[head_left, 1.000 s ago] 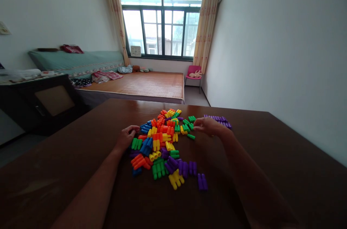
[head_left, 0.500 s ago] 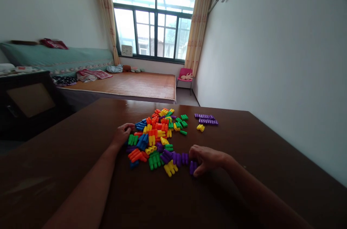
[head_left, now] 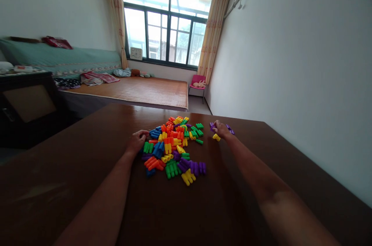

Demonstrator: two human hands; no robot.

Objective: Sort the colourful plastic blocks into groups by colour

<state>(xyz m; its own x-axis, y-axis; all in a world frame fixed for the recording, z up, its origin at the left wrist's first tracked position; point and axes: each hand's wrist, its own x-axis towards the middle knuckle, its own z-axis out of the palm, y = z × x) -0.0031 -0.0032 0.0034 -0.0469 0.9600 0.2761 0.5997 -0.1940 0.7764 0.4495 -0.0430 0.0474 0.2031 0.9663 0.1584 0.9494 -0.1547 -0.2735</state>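
Observation:
A pile of colourful plastic blocks [head_left: 171, 141] in orange, yellow, green, blue and purple lies on the dark brown table [head_left: 174, 215]. My left hand [head_left: 138, 142] rests at the pile's left edge, fingers curled beside the blue blocks [head_left: 155, 133]; whether it holds anything is hidden. Farther right, my right hand [head_left: 220, 128] is closed on a purple block [head_left: 213, 126] at the rows of purple blocks [head_left: 230, 129], partly covering them. Just below that hand sits a yellow block [head_left: 216, 137]. More purple blocks [head_left: 198, 168] lie at the pile's near right edge.
Beyond the table are a bed [head_left: 139, 90] with cloths on it and a pink chair [head_left: 197, 82] holding a soft toy. A dark cabinet [head_left: 29, 102] stands at the left. The white wall [head_left: 290, 56] runs along the right side.
My right hand has moved forward from the pile's near right side to the purple rows, and the purple block it was at has left that spot. The view has shifted slightly.

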